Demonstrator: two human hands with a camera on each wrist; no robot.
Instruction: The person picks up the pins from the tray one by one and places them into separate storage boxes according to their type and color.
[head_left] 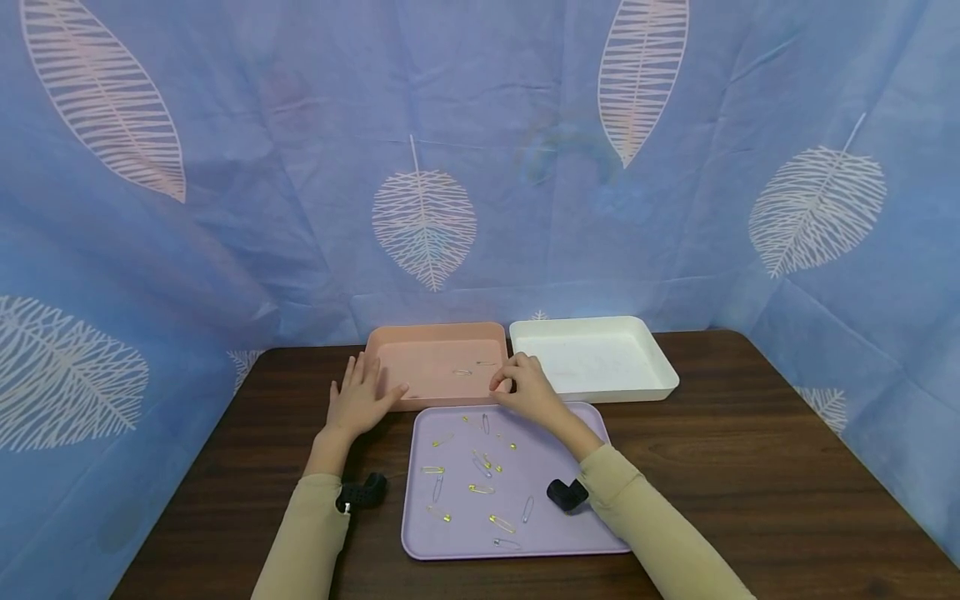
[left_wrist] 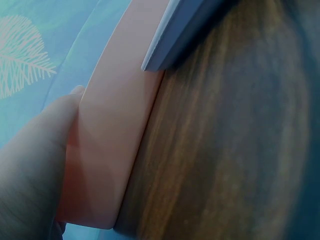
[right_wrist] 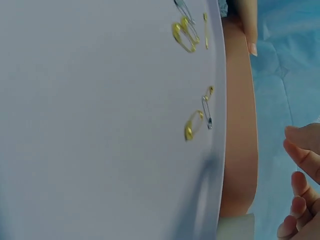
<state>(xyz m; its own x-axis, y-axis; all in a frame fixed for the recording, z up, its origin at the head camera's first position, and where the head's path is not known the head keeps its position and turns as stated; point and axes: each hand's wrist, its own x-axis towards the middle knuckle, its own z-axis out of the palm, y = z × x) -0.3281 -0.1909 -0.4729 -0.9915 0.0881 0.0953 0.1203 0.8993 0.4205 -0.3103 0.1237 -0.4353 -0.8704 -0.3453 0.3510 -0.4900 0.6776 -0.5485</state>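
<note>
My left hand (head_left: 358,406) lies over the left front corner of a pink tray (head_left: 386,337), fingers spread and thumb along the near rim. In the left wrist view the thumb (left_wrist: 37,145) rests against the rim of that tray. My right hand (head_left: 531,390) is above the pink tray's right front corner, thumb and index tips brought together. In the right wrist view no pin shows at those fingertips (right_wrist: 302,134), and I cannot tell whether they pinch one. Two safety pins (head_left: 462,372) lie inside the pink tray.
A lilac tray (head_left: 540,533) in front holds several gold and silver safety pins (head_left: 482,489), scattered about. To the right of the pink tray stands a white tray (head_left: 600,354). All rest on a dark wooden table (head_left: 750,467), with a blue leaf-patterned cloth (head_left: 510,233) behind.
</note>
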